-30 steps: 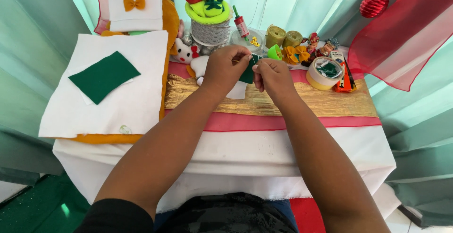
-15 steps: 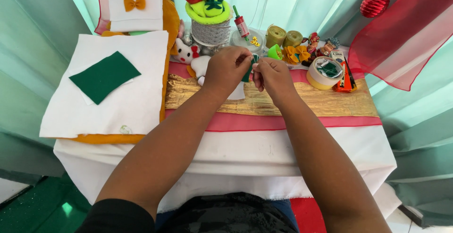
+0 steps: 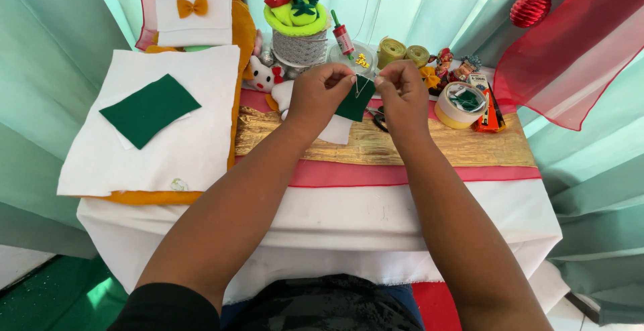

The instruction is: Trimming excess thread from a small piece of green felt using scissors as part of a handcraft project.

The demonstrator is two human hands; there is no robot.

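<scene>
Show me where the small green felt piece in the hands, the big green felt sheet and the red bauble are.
small green felt piece (image 3: 353,103), head view, its lower middle.
big green felt sheet (image 3: 149,109), head view, its centre.
red bauble (image 3: 530,9), head view, its middle.

A small white printed box (image 3: 477,80) is standing at the tabletop's (image 3: 416,200) far right edge, just behind an orange-and-black carded pack (image 3: 490,111) lying beside the tape roll (image 3: 459,105).

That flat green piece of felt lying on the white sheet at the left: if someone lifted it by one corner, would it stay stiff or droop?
The green felt piece looks thin and lies flat on the white sheet, so it would probably droop. It seems light, likely easy to slide. Its soft matte surface suggests it would not slip readily from fingers.
</scene>
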